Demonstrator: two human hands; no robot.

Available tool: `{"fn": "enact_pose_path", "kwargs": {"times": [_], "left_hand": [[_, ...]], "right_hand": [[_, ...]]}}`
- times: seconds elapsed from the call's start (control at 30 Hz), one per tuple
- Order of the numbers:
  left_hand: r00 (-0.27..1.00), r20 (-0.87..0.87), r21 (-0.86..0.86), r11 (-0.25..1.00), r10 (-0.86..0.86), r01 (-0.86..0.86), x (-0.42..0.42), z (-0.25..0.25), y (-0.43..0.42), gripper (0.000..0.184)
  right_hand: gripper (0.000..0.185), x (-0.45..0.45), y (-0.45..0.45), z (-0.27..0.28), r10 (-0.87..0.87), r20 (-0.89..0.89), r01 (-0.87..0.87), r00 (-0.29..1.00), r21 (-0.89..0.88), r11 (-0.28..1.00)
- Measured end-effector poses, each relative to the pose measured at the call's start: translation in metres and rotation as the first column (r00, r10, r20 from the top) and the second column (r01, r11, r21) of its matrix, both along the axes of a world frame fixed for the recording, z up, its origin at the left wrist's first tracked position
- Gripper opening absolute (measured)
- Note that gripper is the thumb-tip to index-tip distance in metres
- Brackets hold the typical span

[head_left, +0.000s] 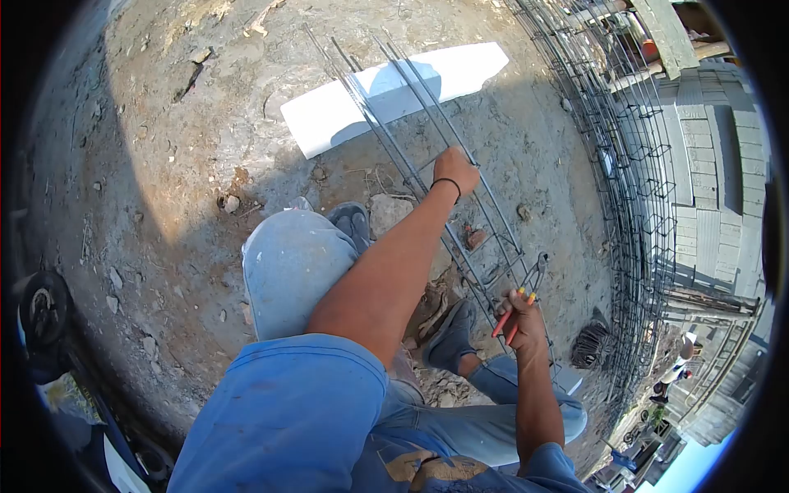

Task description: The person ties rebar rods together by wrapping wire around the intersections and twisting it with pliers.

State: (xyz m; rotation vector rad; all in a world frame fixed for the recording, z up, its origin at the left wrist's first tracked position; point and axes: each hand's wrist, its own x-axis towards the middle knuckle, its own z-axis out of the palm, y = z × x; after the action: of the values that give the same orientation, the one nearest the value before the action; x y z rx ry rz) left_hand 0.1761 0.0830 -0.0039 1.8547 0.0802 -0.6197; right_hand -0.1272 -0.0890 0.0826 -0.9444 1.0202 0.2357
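My left hand (pixel 456 170), with a dark band at its wrist, is closed around a bar of a steel rebar cage (pixel 485 197). The cage's long bars run from the upper middle down toward my legs, with cross ties between them. In my right hand (pixel 524 322) is a pair of pincers (pixel 511 327) with red and yellow handles. Their metal head points up and touches or nearly touches the cage's right bar; I cannot tell which. My fingers partly hide the handles.
A white board (pixel 394 94) lies on the dirt under the cage's far end. Stacked rebar cages (pixel 629 164) line the right side. My shoes (pixel 452 333) stand among stones and rubble. A wheel (pixel 45 304) shows at left, and people (pixel 670 382) are far off at right.
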Motion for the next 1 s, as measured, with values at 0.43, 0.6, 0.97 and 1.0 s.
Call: {"fn": "enact_pose_path", "kwargs": {"times": [0.43,0.6,0.97,1.0], "left_hand": [[0.716,0.682,0.286,0.848,0.147,-0.447,0.009,0.104,0.088,0.038],[0.983,0.053,0.832,0.536,0.178,-0.142,0.091,0.042,0.238,0.096],[0.918,0.006,0.886,0.428,-0.396,0.179,0.115,-0.007,0.243,0.122],[0.912,0.040,0.888,0.432,-0.409,0.155,0.107,0.000,0.240,0.114]], "right_hand": [[0.006,0.042,0.011,-0.031,-0.208,0.210,0.173,0.955,0.172,0.970],[0.008,0.042,0.012,-0.020,-0.250,0.133,0.230,0.959,0.150,0.961],[0.005,0.047,-0.004,0.027,-0.166,0.281,0.131,0.945,0.138,0.982],[0.005,0.046,-0.008,0.034,-0.159,0.345,0.109,0.925,0.162,0.981]]}}
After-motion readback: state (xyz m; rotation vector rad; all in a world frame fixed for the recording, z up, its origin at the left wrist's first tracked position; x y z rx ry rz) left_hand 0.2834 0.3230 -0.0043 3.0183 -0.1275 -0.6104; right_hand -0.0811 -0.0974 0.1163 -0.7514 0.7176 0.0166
